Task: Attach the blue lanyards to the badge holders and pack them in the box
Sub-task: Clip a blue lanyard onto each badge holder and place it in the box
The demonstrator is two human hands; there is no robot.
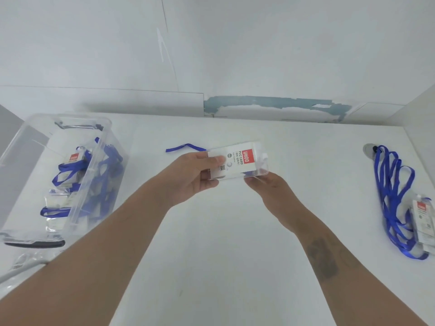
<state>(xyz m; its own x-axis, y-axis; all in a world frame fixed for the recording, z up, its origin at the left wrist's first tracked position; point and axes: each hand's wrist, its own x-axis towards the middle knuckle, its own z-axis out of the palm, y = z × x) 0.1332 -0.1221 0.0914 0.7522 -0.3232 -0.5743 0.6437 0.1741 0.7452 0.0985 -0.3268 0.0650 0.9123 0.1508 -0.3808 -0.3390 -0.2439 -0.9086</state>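
Left hand and right hand both pinch a clear badge holder above the white table, a blue lanyard trailing behind it. The clear box holding finished badges sits far left; loose lanyards lie far right, white walls behind.

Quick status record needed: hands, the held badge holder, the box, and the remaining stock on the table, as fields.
left hand: grips the left end of the held badge holder
right hand: holds the holder's near right corner from below
lanyard strip: blue, showing behind the left hand; whether it is clipped on cannot be told
box: clear, on the left, open, holding finished holders with blue lanyards
loose lanyards: bundle on the right of the table
spare holders: at the far right edge, beside the bundle
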